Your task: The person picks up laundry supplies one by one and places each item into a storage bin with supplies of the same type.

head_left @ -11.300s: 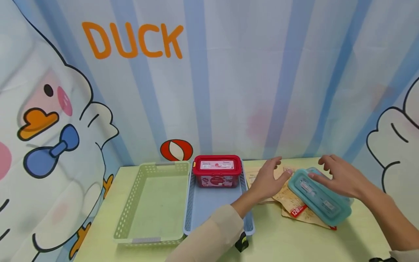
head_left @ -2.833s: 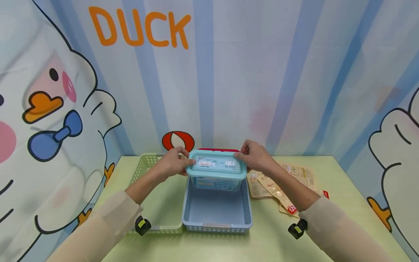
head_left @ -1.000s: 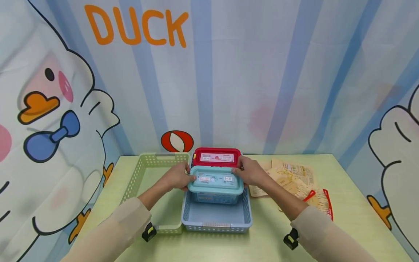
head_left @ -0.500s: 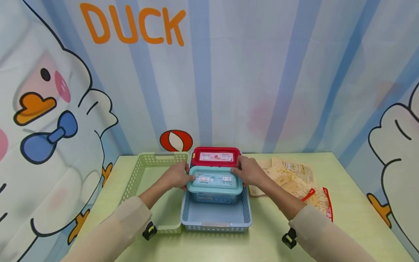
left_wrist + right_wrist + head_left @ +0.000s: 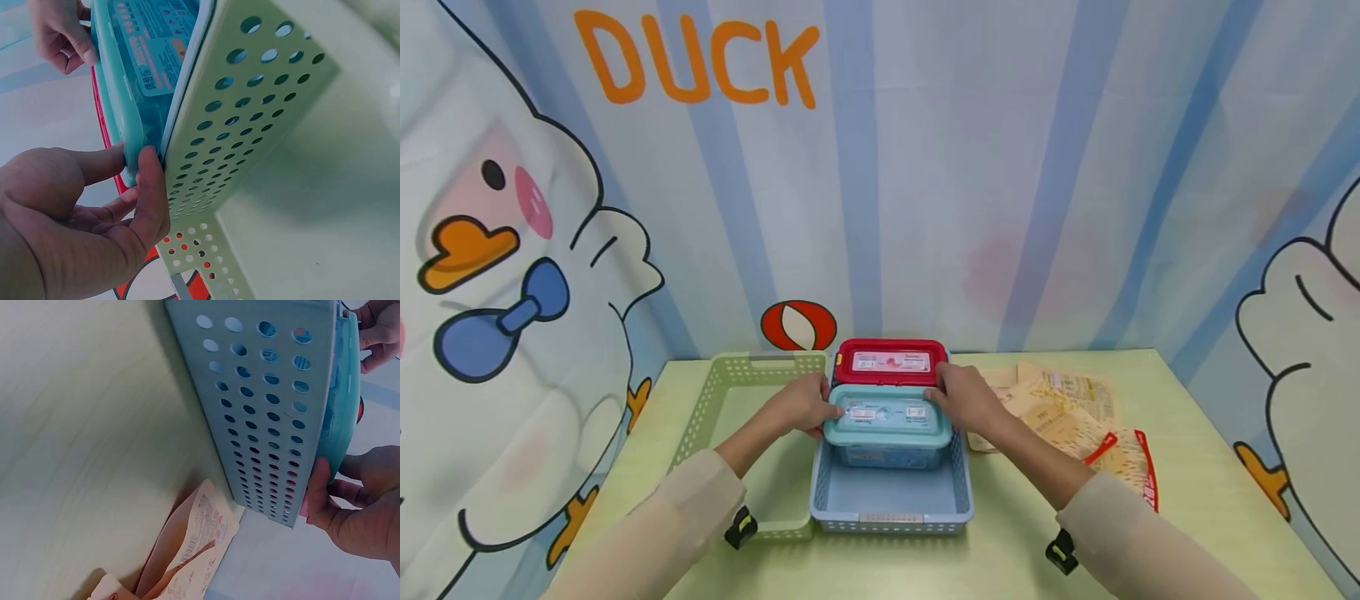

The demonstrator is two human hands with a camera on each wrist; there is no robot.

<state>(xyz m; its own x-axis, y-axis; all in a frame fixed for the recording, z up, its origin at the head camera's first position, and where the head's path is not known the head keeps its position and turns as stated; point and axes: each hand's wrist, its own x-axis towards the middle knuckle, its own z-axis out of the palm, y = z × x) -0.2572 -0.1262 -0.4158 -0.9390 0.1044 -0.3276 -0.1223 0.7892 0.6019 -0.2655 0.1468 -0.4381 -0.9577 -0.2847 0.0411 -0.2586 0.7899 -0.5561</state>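
Observation:
A teal-lidded plastic box (image 5: 891, 427) with a clear blue-tinted body sits in the blue basket (image 5: 892, 523). Right behind it is a red lidded box (image 5: 891, 367). My left hand (image 5: 802, 404) pinches the left end of the teal lid; in the left wrist view the thumb and fingers (image 5: 150, 187) close on the lid's rim. At the other end my right hand (image 5: 967, 400) grips the same rim, its fingers (image 5: 320, 494) beside the basket's perforated wall in the right wrist view. The box's underside is hidden.
A green perforated basket (image 5: 696, 433) stands against the blue one on the left. Several tan packets with red strips (image 5: 1067, 412) lie on the pale table (image 5: 1217, 467) to the right. A duck-print curtain (image 5: 925, 167) hangs behind the table.
The teal box lay on the packets at the right; both hands then held it over the blue basket and lowered it before the red box. Over the last second the hands barely move.

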